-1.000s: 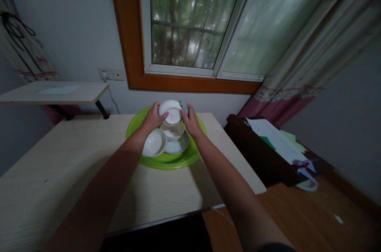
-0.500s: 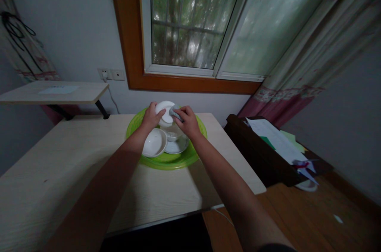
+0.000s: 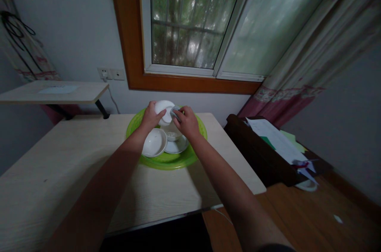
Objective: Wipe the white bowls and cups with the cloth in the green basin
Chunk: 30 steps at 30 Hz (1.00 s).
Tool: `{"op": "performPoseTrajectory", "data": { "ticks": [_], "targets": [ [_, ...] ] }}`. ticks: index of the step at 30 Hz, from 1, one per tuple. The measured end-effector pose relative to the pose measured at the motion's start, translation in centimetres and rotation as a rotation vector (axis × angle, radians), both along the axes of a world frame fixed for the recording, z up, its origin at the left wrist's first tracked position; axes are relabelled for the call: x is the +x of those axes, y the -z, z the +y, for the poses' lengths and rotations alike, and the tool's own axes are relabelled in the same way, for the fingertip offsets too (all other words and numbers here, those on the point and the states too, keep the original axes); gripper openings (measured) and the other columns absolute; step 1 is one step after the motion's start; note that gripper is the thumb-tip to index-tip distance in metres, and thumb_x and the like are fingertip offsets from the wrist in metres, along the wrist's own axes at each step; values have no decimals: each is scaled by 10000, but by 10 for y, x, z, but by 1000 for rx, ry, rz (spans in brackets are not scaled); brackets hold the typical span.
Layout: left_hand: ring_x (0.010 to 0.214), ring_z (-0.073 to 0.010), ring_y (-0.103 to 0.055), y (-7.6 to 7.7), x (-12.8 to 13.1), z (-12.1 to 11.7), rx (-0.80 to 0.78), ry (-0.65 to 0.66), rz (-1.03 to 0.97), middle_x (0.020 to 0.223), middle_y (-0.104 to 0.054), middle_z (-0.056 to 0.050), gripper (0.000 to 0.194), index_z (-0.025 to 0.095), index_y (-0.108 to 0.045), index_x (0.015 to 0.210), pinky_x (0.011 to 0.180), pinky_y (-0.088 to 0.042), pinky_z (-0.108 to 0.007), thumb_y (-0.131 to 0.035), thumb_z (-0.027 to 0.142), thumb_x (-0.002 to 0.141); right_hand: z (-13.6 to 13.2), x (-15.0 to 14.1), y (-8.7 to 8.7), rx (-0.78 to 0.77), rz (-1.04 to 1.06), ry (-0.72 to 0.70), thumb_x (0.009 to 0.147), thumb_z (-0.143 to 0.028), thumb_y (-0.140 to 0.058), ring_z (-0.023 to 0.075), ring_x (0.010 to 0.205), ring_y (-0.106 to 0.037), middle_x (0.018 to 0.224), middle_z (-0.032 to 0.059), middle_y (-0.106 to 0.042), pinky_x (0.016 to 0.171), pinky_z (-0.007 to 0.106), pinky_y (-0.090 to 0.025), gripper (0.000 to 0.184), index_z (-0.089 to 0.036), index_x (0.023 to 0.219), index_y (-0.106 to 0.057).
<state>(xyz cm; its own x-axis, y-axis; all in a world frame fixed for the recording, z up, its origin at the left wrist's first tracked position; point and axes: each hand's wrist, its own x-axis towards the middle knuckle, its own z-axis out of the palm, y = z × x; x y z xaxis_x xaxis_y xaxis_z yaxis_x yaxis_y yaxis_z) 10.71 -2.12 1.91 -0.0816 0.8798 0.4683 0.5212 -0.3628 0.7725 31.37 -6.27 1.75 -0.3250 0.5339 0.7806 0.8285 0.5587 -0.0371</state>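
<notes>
My left hand point(image 3: 151, 117) grips a white bowl point(image 3: 163, 108) by its side, tilted above the far part of a green plastic basin point(image 3: 166, 162). In my right hand point(image 3: 188, 122) is a grey cloth point(image 3: 175, 112), pressed against the bowl's right side; its exact kind is hard to make out. Inside the basin, a second white bowl point(image 3: 155, 143) sits at the left. Beside it lies a white plate point(image 3: 176, 147), with another bowl point(image 3: 173, 135) resting on it, partly hidden below the held bowl.
The basin stands on a pale wooden table point(image 3: 68, 164). A raised shelf point(image 3: 86, 92) with a paper sheet is at the left. Behind are the wall and a window point(image 3: 193, 18). Right of the table stands a dark cabinet point(image 3: 253, 149) carrying papers point(image 3: 268, 137).
The held bowl has tilted slightly, and the grey cloth has shifted a little along its right side with my right hand. The dishes in the basin stay put.
</notes>
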Motion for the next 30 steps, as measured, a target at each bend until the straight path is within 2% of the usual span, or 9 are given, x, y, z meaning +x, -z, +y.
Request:
{"op": "performPoseTrajectory", "data": {
  "ticks": [4,7,10,13,17,21,26,30],
  "targets": [
    [1204,-347,-661,1,-1,1,20,-5,11,1282,-668,-186,586,165,-538,1258,1077,-510,-489,-722,459,786,0,1,3,-52,-72,-104,952,-258,-665,245,970,-541,1025,89,-624,841,354,-472,204,-223,1125,-767],
    [1208,-351,-659,2,-1,1,22,15,36,1280,-669,-185,586,166,-532,1258,1082,-505,-495,-716,467,790,0,1,3,-80,-134,-176,959,-251,-660,252,999,-541,1063,91,-640,869,369,-466,264,-233,1205,-755],
    [1215,-354,-655,3,-1,1,22,37,45,1275,-674,-180,587,173,-531,1245,1074,-507,-499,-715,497,791,0,1,2,-75,-93,-146,986,-237,-638,261,1018,-538,1119,97,-646,881,386,-469,325,-273,1297,-726],
    [1199,-351,-663,2,1,1,19,34,24,1267,-679,-175,591,183,-534,1239,1060,-516,-493,-738,492,778,0,1,0,-59,7,-86,995,-222,-632,265,1024,-536,1116,95,-642,884,395,-478,330,-314,1298,-726],
    [1213,-361,-658,0,1,0,12,-18,-1,1294,-667,-189,626,179,-517,1272,1066,-511,-506,-756,455,763,0,1,0,-57,63,-51,960,-223,-665,273,998,-537,1051,102,-621,872,401,-489,274,-279,1210,-761],
    [1248,-369,-640,0,-2,0,28,-51,2,1328,-646,-211,635,163,-504,1287,1079,-499,-509,-737,454,774,-1,2,4,-104,-49,-135,924,-235,-680,274,975,-545,1008,99,-624,853,402,-490,208,-237,1102,-786],
    [1198,-347,-660,3,-3,3,17,-24,9,1280,-667,-182,588,180,-505,1258,1059,-509,-495,-721,459,787,-2,0,3,-96,-169,-218,970,-220,-623,258,983,-542,1070,100,-654,854,388,-481,308,-246,1250,-748],
    [1193,-343,-658,4,-1,4,31,16,23,1274,-671,-172,575,189,-509,1236,1056,-511,-489,-723,468,781,-1,0,1,-84,-79,-167,1000,-198,-601,267,1013,-533,1120,112,-653,889,413,-480,377,-291,1351,-703]
  ]
}}
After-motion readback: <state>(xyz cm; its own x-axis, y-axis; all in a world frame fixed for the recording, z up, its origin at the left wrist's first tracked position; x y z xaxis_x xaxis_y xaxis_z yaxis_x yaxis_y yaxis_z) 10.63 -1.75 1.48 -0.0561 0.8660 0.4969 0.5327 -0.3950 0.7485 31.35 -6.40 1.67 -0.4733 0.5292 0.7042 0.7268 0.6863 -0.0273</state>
